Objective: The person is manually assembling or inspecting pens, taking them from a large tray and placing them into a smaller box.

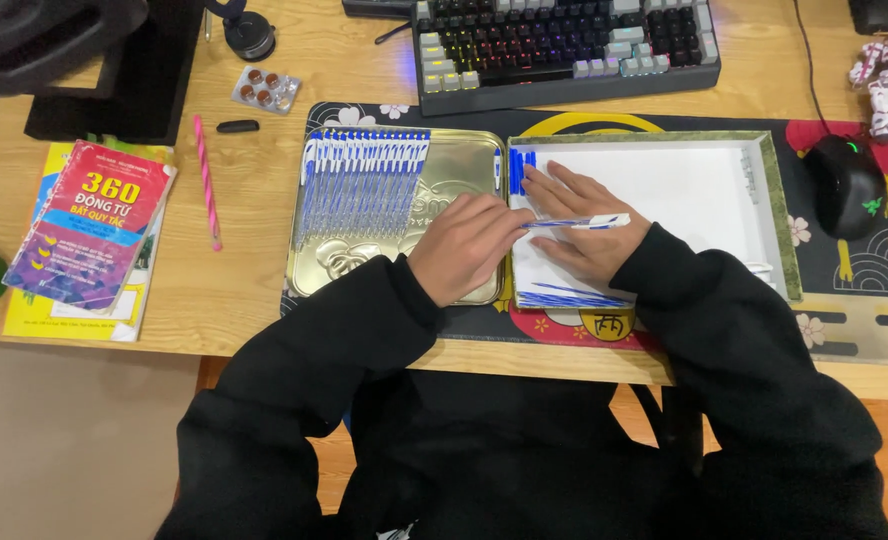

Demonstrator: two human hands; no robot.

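Operator: Head view, I log a wooden desk (264, 250) under a dark patterned mat (864, 300). A backlit keyboard (564, 40) sits at the far edge, a black mouse (844, 185) to the right, a stack of books (89, 240) to the left, with a pink pencil (206, 180) and a blister pack (266, 88) near them.

Inspector: Hands?

Operator: Both come out of black sleeves and meet at the centre. My left hand (464, 245) rests over the right part of the gold metal tray (464, 160), fingers curled and pinched on one end of a blue-and-white pen (579, 223). My right hand (584, 225) lies palm down in the white box (724, 190), fingers spread flat; the pen crosses over its knuckles.

Inspector: The pen's condition?

Operator: Slim white barrel, blue at the tip, lying nearly level. A neat row of matching pens (359, 185) fills the tray's left half, side by side. More loose pens (569, 297) lie in the box along its near edge, and a few stand at its far left corner.
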